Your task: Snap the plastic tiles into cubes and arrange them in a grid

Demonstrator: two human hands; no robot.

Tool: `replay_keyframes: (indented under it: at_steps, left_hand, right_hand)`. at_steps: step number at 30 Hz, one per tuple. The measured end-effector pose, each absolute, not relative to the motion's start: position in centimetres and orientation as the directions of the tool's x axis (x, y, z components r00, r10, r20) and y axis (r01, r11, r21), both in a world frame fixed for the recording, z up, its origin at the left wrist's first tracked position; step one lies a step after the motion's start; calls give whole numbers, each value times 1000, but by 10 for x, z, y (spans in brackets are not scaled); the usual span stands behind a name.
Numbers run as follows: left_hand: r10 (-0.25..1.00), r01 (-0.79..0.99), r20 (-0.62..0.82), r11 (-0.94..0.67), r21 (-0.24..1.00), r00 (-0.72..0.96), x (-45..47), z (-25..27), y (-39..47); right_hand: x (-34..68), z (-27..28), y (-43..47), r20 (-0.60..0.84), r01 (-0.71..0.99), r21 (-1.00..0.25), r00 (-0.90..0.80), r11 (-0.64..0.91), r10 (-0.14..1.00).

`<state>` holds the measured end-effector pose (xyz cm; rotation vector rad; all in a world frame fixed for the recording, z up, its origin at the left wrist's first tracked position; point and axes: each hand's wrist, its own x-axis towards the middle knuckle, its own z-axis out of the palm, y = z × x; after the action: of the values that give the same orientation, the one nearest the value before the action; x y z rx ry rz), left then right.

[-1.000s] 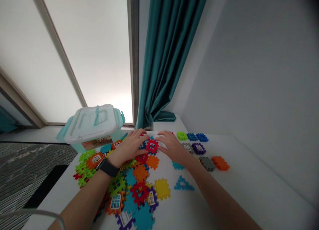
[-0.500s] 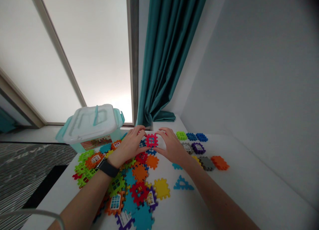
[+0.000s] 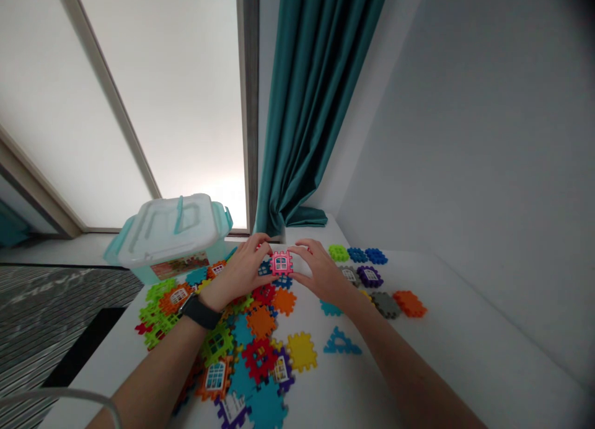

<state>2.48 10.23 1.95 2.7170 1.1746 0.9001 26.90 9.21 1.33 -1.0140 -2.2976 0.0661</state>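
Observation:
A pink-red toothed window tile [image 3: 281,263] is held upright between both hands above the table. Its face shows a white window frame. My left hand [image 3: 247,265], with a dark watch on the wrist, pinches the left edge of the tile. From the other side, my right hand [image 3: 314,266] grips its right edge between thumb and fingers. Just behind and below the tile lie dark blue tiles [image 3: 282,281], partly hidden. A red tile [image 3: 264,294] and an orange tile [image 3: 284,301] lie nearest under my left hand.
A pile of toothed tiles spreads over the left of the white table [image 3: 339,392]. Sorted tiles, among them an orange stack [image 3: 409,304] and a purple one [image 3: 370,276], stand at right. A blue triangle [image 3: 341,342] lies in front. Behind left stands a lidded box [image 3: 174,230].
The tile's visible face has changed from plain red to pink with a white window frame. Both hands stay in nearly the same place around it.

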Motion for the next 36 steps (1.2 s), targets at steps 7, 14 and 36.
replay_keyframes:
  at_steps: [7, 14, 36]
  left_hand:
    - [685, 646, 490, -709, 282, 539, 26, 19, 102]
    - [689, 650, 479, -707, 280, 543, 26, 20, 102]
    - [699, 562, 458, -715, 415, 550, 24, 14, 106]
  right_hand:
    - [269, 11, 93, 529, 648, -272, -516, 711, 673]
    - [270, 8, 94, 525, 649, -294, -503, 701, 686]
    - [264, 15, 91, 695, 591, -313, -391, 744, 603]
